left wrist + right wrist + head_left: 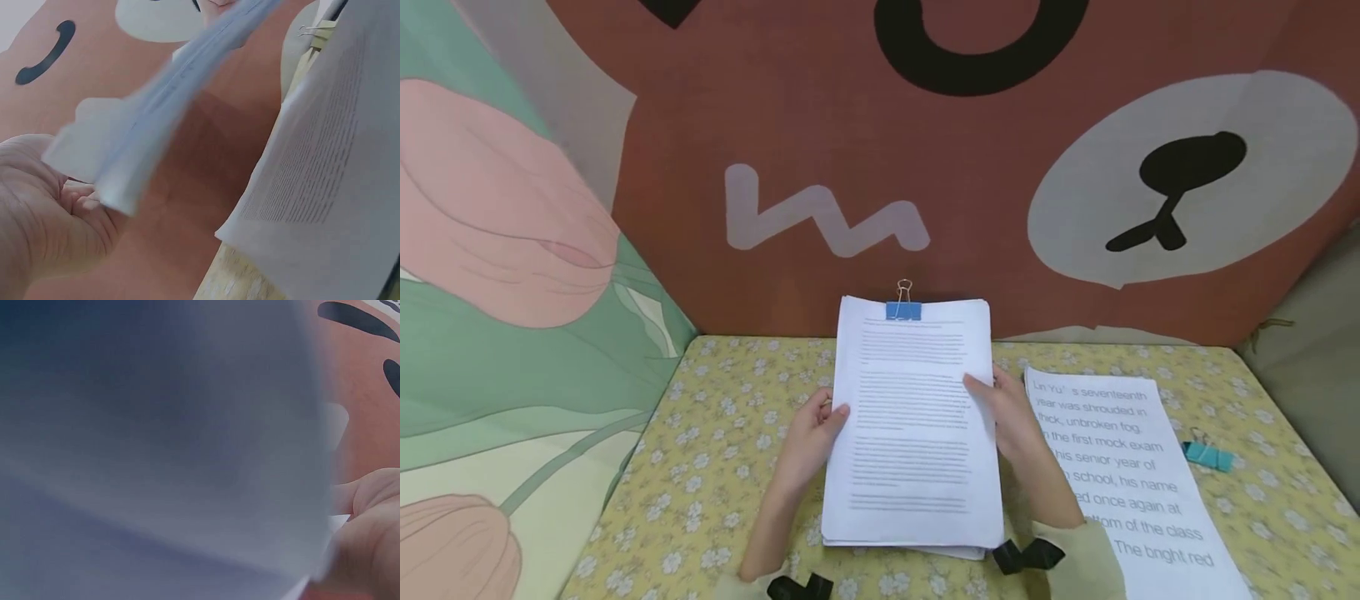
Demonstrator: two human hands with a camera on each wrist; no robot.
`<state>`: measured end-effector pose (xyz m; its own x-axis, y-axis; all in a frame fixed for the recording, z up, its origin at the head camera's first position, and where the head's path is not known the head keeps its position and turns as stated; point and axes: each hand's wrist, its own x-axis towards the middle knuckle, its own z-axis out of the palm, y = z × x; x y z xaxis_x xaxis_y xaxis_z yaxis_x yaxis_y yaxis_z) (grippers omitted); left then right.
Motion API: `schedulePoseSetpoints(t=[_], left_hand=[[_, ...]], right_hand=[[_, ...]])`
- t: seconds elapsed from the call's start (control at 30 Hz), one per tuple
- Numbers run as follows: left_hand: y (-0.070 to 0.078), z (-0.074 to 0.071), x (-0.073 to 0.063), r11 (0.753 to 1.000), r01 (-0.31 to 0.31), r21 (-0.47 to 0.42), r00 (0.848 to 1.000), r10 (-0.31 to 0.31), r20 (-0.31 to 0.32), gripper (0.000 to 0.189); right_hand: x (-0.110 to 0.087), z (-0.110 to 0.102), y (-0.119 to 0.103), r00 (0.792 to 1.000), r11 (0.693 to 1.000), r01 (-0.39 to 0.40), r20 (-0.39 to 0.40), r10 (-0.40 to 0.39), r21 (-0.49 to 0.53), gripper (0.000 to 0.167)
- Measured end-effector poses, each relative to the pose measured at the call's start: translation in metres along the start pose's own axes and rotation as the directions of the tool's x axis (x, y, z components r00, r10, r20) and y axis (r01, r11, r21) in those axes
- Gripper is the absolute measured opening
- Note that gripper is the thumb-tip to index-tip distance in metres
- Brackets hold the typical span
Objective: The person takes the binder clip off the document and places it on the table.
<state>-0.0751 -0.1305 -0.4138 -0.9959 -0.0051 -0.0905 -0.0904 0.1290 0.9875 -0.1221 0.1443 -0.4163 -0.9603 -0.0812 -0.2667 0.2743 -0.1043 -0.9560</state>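
Observation:
A stack of printed sheets (917,417) is held up over the table in the head view, text side toward me. A blue binder clip (903,311) with raised wire handles grips its top edge. My left hand (808,437) pinches the stack's left edge, thumb in front. On the right edge, my right hand (1011,417) holds it with the thumb lying on the front page and the fingers behind. Paper edges (150,131) run blurred from the left hand in the left wrist view. Blurred paper (187,456) fills most of the right wrist view, beside the right hand (369,540).
Large-print pages (1120,475) lie to the right, partly covered by the right forearm. Beyond them sits a teal binder clip (1208,456). The flowered tablecloth (700,467) reaches back to a wall hanging (812,108) with a brown cartoon bear.

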Motion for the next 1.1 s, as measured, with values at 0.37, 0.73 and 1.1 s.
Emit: schedulePoseSetpoints(t=[0.37,0.73,1.1], left_hand=[[0.005,0.020,0.016,0.999,0.022,-0.045,0.996,-0.018,0.092,0.041],[-0.007,0.024,0.016,0.993,0.096,-0.066,0.994,-0.091,0.064,0.050],[-0.006,0.024,0.017,0.997,0.083,0.011,0.994,-0.083,0.068,0.049]], right_hand=[[-0.005,-0.025,0.005,1.000,1.000,-0.003,-0.011,0.004,0.005,0.052],[-0.004,-0.026,0.008,0.990,0.989,0.085,0.124,-0.070,-0.120,0.046],[-0.010,-0.048,-0.012,0.986,0.960,0.135,-0.065,-0.155,-0.246,0.043]])
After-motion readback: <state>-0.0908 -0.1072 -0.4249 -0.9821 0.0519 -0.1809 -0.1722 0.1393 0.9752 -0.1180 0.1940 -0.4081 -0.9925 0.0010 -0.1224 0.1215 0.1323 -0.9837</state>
